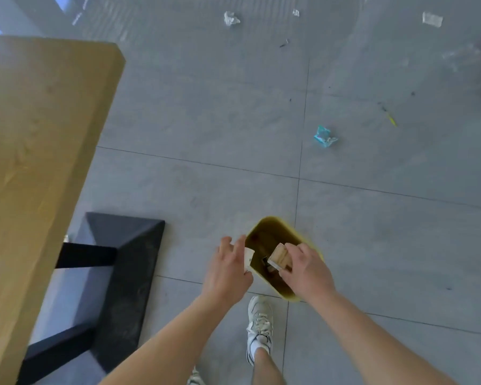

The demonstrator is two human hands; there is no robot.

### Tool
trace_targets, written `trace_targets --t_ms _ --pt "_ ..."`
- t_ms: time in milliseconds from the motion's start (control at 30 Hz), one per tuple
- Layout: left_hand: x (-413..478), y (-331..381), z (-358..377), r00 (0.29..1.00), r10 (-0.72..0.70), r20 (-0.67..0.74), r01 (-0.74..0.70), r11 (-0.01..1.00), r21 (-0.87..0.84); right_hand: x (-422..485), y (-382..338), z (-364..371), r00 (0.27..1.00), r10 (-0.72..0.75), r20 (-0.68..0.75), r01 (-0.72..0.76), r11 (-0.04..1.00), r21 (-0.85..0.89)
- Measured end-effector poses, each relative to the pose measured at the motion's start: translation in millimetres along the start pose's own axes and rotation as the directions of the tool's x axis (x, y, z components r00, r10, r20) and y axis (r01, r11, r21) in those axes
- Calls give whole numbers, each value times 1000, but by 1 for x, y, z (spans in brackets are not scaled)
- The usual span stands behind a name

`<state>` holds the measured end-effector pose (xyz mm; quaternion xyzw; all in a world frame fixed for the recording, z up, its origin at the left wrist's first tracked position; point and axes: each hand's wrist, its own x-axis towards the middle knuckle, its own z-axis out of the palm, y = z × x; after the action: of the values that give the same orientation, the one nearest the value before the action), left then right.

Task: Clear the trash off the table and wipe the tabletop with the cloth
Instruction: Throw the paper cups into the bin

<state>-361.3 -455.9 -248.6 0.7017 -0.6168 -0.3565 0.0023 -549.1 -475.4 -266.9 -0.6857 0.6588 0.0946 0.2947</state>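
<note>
A yellow trash bin point(264, 222) stands on the grey floor just ahead of my feet. My right hand point(306, 270) grips a small tan cardboard box point(279, 257) over the bin's opening. My left hand point(228, 266) is at the bin's left rim and holds a small white paper item point(248, 258). The wooden table point(34, 151) fills the left side; the part of its top in view is bare. No cloth is in view.
The table's black base point(122, 262) sits on the floor left of the bin. Litter lies on the floor beyond: a teal wrapper point(324, 137), crumpled white paper point(230, 18), a clear plastic piece point(431, 19), a yellow stick point(391, 120). My shoe point(260, 323) is below the bin.
</note>
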Motion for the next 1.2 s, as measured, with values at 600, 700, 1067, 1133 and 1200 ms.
trace_targets --t_ms 600,700,1067,1133,1200 --pt "179 -5 215 990 0 141 -30 977 210 134 139 184 974 209 90 -216 973 84" --pt "183 -12 225 990 1 139 -41 958 283 140 143 193 980 189 68 -193 979 63" --pt "164 -28 201 980 113 165 -168 913 372 138 136 172 988 138 63 -142 988 59" --pt "159 -27 191 979 123 162 -176 911 372 136 132 161 991 121 59 -124 991 54" --pt "153 -26 181 980 132 151 -180 911 371 134 125 150 993 107 48 -109 993 45"
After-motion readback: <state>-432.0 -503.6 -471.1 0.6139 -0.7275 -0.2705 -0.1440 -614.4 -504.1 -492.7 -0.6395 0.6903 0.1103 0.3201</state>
